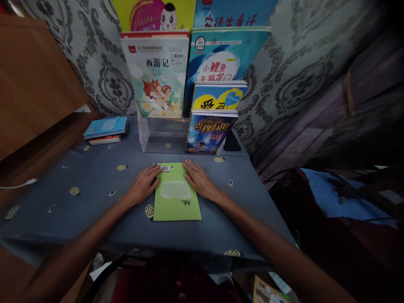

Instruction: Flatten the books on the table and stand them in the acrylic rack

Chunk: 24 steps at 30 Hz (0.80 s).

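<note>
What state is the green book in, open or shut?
Shut: the green book lies flat between the left hand and right hand, barcode up, no inner pages showing.

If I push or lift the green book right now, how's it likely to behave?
The green book looks thin and soft-covered, so it may flex if lifted by one edge. It's probably light, being small beside the left hand and right hand. Lying flat on the tablecloth, it should slide rather than tip or roll.
</note>
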Motion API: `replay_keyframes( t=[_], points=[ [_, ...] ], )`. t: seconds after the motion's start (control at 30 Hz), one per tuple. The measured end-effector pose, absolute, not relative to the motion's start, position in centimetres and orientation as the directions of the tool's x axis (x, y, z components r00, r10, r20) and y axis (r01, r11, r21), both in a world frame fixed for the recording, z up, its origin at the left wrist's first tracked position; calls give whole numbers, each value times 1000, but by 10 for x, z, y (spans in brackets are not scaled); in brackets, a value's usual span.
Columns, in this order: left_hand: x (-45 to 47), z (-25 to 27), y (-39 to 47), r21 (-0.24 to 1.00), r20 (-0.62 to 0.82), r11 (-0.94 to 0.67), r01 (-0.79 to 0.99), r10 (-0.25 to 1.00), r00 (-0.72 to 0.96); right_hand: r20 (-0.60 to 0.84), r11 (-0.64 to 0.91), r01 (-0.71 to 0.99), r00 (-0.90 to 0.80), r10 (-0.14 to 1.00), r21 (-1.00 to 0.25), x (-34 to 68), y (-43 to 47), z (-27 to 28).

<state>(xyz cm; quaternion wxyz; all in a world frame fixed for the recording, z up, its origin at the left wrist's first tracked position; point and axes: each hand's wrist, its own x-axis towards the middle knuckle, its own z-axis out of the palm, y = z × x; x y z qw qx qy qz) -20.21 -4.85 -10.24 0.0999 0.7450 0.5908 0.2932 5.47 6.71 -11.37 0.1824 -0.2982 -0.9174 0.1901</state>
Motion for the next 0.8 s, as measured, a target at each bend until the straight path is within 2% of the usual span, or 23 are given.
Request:
replay_keyframes(
  t=[0.2, 0.3, 0.47, 0.6, 0.7, 0.8],
  points=[
    [-204, -100, -40, 456, 277, -270, 848, 949, 153, 255, 746, 451, -744, 617, -489, 52, 68, -120],
    [-201, -97, -34, 434, 252, -279, 857, 951, 182, 281, 730, 407, -733, 620, -548, 55, 73, -125],
    [-186, -92, -18, 498, 228, -322, 805, 944, 237, 291, 624, 296, -689, 664, -723, 61, 82, -125],
    [-164, -87, 0, 472, 181, -366, 802, 931, 318, 251, 498, 216, -659, 709, -840, 61, 86, -122],
    [-147, -83, 14, 443, 156, -402, 801, 915, 373, 225, 436, 187, -644, 731, -880, 60, 89, -121],
    [-134, -81, 23, 445, 163, -435, 783, 899, 407, 226, 437, 191, -641, 734, -879, 60, 90, -121]
  ],
)
